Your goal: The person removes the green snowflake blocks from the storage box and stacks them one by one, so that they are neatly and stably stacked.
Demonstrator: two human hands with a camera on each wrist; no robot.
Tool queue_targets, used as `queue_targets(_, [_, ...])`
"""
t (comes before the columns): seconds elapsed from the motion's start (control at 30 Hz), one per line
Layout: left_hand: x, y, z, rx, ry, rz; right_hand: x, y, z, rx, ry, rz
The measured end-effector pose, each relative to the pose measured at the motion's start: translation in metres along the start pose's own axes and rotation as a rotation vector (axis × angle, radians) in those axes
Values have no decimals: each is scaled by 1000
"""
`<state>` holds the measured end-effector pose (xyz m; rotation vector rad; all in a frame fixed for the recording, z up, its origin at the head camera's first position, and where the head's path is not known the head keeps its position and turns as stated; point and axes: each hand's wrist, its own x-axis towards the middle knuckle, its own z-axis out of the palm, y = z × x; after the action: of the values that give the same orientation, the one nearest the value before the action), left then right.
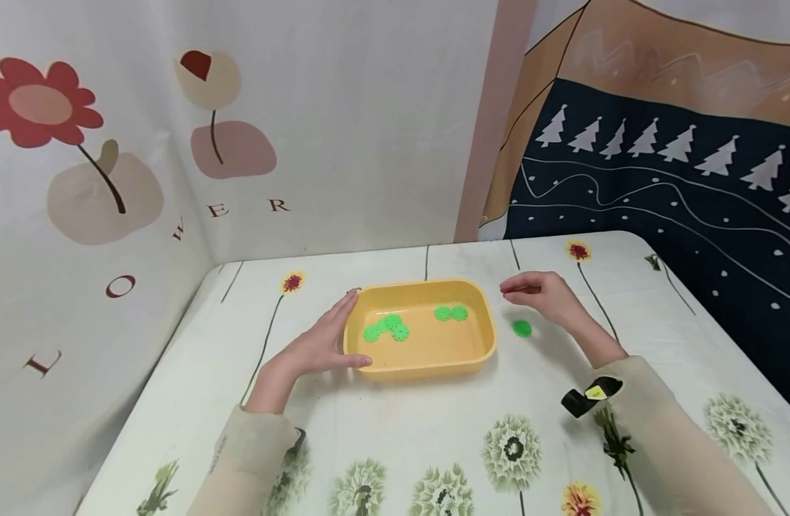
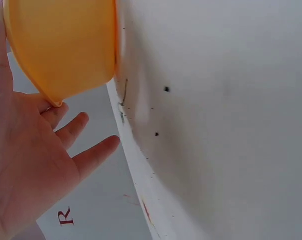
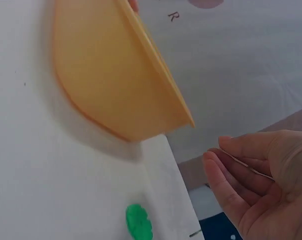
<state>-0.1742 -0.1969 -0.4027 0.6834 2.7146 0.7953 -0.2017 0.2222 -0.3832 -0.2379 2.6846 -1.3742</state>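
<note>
A shallow yellow plastic tub (image 1: 420,362) stands on the table, holding several small green scalloped discs (image 1: 393,324) in a cluster at its left and two green discs (image 1: 450,313) near its back right. My left hand (image 1: 320,342) spans the tub's left end. Its thumb lies at the front rim and its fingers, mostly straight, touch the back corner. To the right of the tub my right hand (image 1: 541,292) hovers in the air, thumb and fingertips close together, with nothing visible between them. Below that hand a single green disc (image 1: 521,328) lies on the table.
A white flower-print cloth covers the table (image 1: 395,416). Behind it hangs a pale printed curtain (image 1: 369,143), and a dark tree-patterned cloth (image 1: 659,186) is at the back right. A black camera strap (image 1: 588,396) sits at the right wrist.
</note>
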Motion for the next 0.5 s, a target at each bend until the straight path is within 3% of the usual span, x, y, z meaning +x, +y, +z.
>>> queue_targets(0.17, [-1,3,-7,59,-5,-16,6,-15,10,28,-19,-29])
queue_targets(0.33, [1,5,-11,81,21,9,15,-31,27,66,-45,-57])
queue_targets(0.5, [10,10,-12,35,-1,44,19,-45,46,108,-78,-89])
